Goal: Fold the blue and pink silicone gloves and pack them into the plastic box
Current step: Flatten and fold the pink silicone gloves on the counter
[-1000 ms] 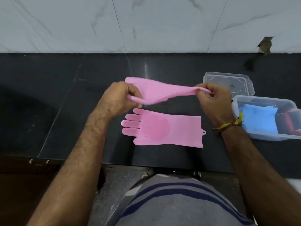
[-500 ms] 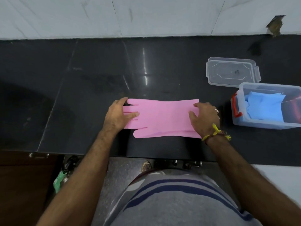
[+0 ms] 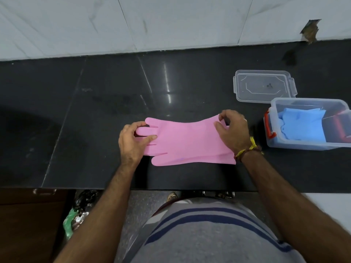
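Standing close against the near edge of the black desk (image 3: pixel 57 130), torso in a grey shirt with navy stripes (image 3: pixel 209 234) at the bottom of the view. Beyond the edge, stacked pink gloves (image 3: pixel 186 143) lying flat on the desk, fingers pointing left, cuffs to the right, lower glove showing only along the near edge. Left hand (image 3: pixel 133 143) at the fingertip end, thumb laid across the top of the glove fingers, other fingers curled beneath: grip pinching the pink gloves. Right hand (image 3: pixel 233 131) at the cuff end, thumb and fingertips curled on the far corner of the cuff, lifting it slightly: grip likewise holding the pink gloves. Yellow and dark thread band (image 3: pixel 248 150) on the right wrist. Further right, clear plastic box (image 3: pixel 296 145) with red latch (image 3: pixel 268 130), well apart from the pink gloves; folded blue gloves (image 3: pixel 303 124) inside it. Just behind the box, clear lid (image 3: pixel 264 86) lying flat on the desk. At the far edge, pale marble wall (image 3: pixel 171 21), chipped hole (image 3: pixel 309 30) at the upper right.
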